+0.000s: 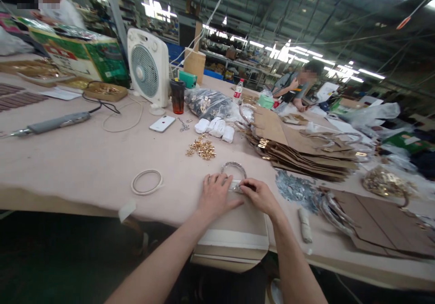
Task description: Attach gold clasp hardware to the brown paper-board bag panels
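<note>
A flat bag panel [234, 240] lies at the table's front edge, its near end hanging over. Its plastic-wrapped loop handle [234, 164] points away from me. My left hand [217, 195] rests flat on the panel with its fingers spread. Beside it, my right hand [260, 195] pinches at a pale strip [234, 185] near the base of the handle; what sits between the fingertips is too small to make out. Beyond the hands lies a heap of small gold metal fittings [203, 148]. Thin grey metal plates [296, 187] are piled to the right.
A roll of tape [147, 182] lies at left, near a soldering-iron-like tool [59, 123]. A fan [148, 66], a phone [162, 123] and a dark cup [177, 96] stand or lie behind. Stacked brown bag panels [302, 147] fill the right. A person [294, 86] sits across the table.
</note>
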`<state>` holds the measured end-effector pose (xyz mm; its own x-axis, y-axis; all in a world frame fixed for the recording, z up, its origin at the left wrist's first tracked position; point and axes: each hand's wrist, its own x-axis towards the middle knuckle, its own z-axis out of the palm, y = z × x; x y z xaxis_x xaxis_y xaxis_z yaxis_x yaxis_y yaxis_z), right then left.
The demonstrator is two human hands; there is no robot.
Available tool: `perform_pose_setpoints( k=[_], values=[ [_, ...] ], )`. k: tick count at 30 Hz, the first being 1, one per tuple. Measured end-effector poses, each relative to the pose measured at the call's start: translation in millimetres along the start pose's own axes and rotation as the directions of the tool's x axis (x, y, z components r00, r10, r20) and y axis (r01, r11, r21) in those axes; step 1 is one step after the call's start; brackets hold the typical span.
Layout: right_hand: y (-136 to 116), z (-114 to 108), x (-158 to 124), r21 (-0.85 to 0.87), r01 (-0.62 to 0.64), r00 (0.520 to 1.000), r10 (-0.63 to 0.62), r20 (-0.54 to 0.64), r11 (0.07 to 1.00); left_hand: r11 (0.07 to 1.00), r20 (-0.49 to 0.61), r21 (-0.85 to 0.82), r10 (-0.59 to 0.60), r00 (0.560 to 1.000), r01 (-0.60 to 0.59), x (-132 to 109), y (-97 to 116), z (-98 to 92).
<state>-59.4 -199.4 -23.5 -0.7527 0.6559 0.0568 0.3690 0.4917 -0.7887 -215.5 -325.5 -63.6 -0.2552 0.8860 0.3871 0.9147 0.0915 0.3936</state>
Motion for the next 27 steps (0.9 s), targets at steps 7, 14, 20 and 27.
perform_pose_setpoints(
  k=[7, 14, 20, 27],
  values=[
    [-4.5, 2.1, 12.1, -0.147, 0.034, 0.998, -0.025, 0.063, 0.989, 1.000, -0.005, -0.017, -0.008, 1.000, 0.007, 0.7, -1.5, 0.5],
    [-4.1, 4.9, 14.2, -0.262, 0.102, 0.993, -0.084, 0.077, 0.960, 1.000, -0.013, 0.004, -0.011, 1.000, 0.011, 1.0, -0.7, 0.2],
    [-0.7, 6.5, 7.5, -0.273, 0.227, 0.974, -0.219, 0.061, 0.935, 0.999, -0.009, 0.039, -0.020, 1.000, 0.021, 1.8, 1.2, 2.1],
    [3.5, 10.5, -5.8, -0.309, 0.324, 0.946, -0.316, 0.076, 0.894, 0.998, 0.009, 0.052, -0.025, 1.000, 0.025, 3.0, -0.5, 5.1]
  ],
)
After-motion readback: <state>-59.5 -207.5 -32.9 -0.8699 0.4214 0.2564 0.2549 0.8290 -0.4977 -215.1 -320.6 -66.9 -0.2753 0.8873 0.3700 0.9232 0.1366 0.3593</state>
